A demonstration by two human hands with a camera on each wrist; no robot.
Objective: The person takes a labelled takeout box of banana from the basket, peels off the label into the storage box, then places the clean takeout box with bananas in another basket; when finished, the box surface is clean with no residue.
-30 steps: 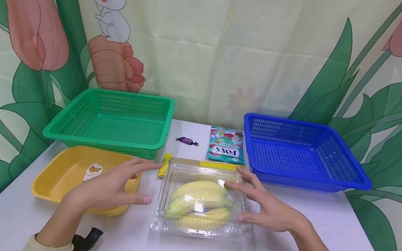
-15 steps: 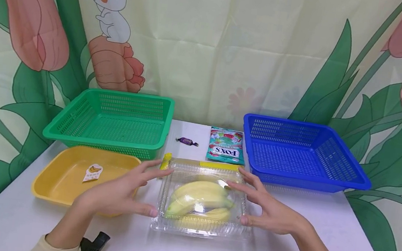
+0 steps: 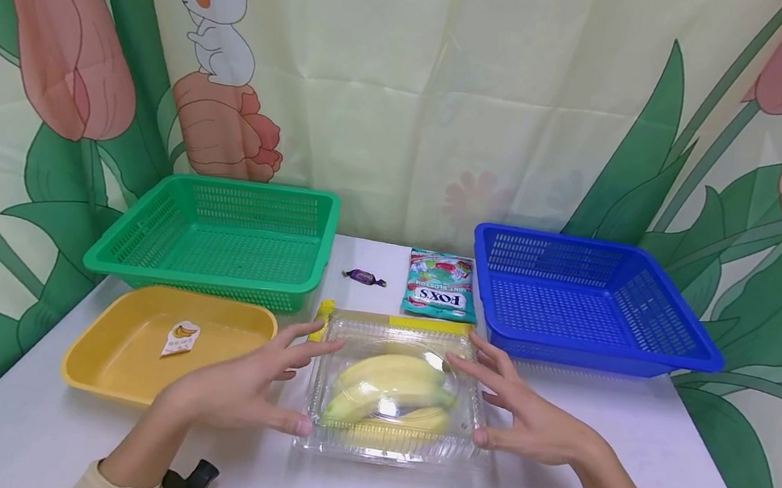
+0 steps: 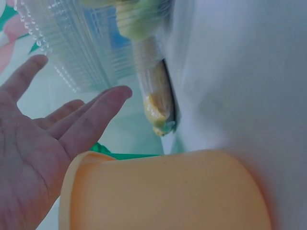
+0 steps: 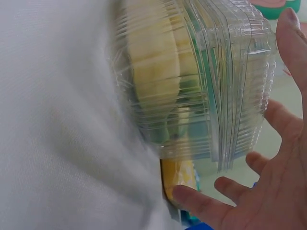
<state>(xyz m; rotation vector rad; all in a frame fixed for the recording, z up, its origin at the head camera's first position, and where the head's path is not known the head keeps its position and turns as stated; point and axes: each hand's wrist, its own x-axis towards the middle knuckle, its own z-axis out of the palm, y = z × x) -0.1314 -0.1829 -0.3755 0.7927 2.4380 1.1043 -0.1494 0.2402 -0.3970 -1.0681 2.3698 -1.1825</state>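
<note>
A clear plastic clamshell box [image 3: 460,423] with bananas [image 3: 389,382] inside lies on the table in the middle of the head view. At its left side is my left hand [image 3: 248,389], fingers spread and straight; the left wrist view shows a gap between these fingers and the box wall. My right hand [image 3: 530,420] flanks the right side, its fingertips overlapping the box edge in the head view. In the right wrist view the fingers [image 5: 206,206] are spread around the box's corner, holding nothing. A yellow packet [image 3: 428,325] shows along the box's far edge, partly hidden by it.
A yellow basin [image 3: 121,357] with a banana sticker [image 3: 181,339] stands at left. Behind it is a green basket [image 3: 211,280]; a blue basket [image 3: 590,351] stands back right. Between the baskets lie a purple-wrapped candy [image 3: 364,277] and a teal Fox's candy bag [image 3: 440,285].
My left hand has moved right, from over the basin's edge to the box's left side. My right hand has shifted slightly right and nearer the front. The box has stayed put.
</note>
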